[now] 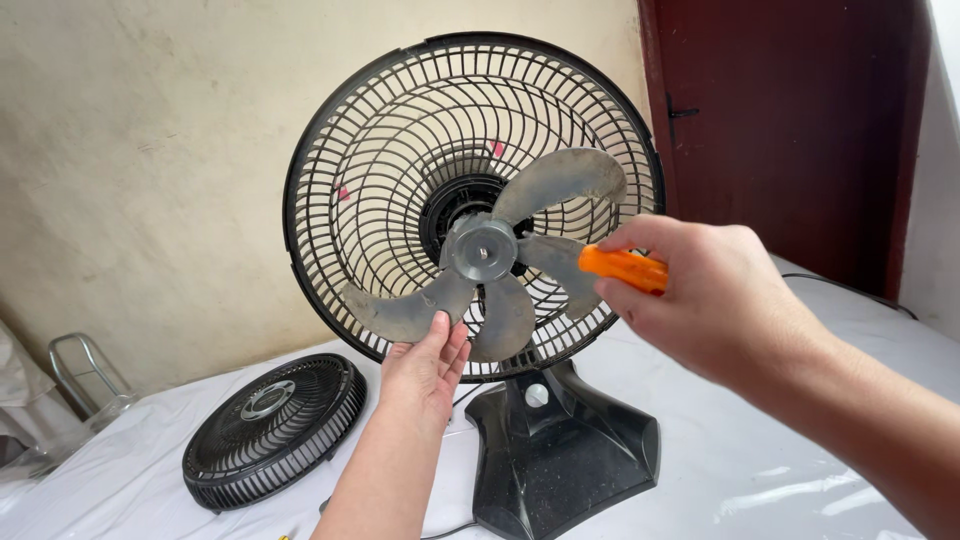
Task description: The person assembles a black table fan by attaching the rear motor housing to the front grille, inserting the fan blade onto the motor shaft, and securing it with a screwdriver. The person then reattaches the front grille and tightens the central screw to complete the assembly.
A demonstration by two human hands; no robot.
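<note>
A black table fan stands upright on its base (560,455), its front cover off and its rear grille (390,140) exposed. The dusty grey blades (560,180) sit on a grey hub (482,250). My left hand (425,365) reaches up from below, fingertips touching the lower left blade. My right hand (700,295) is closed around an orange-handled tool (622,267), probably a screwdriver, held just right of the hub; its tip is hidden against the blades.
The removed black front grille (272,428) lies flat on the white-covered table (780,470), left of the fan base. A metal frame (85,375) sits at the far left. Behind are a beige wall and a dark red door (800,130).
</note>
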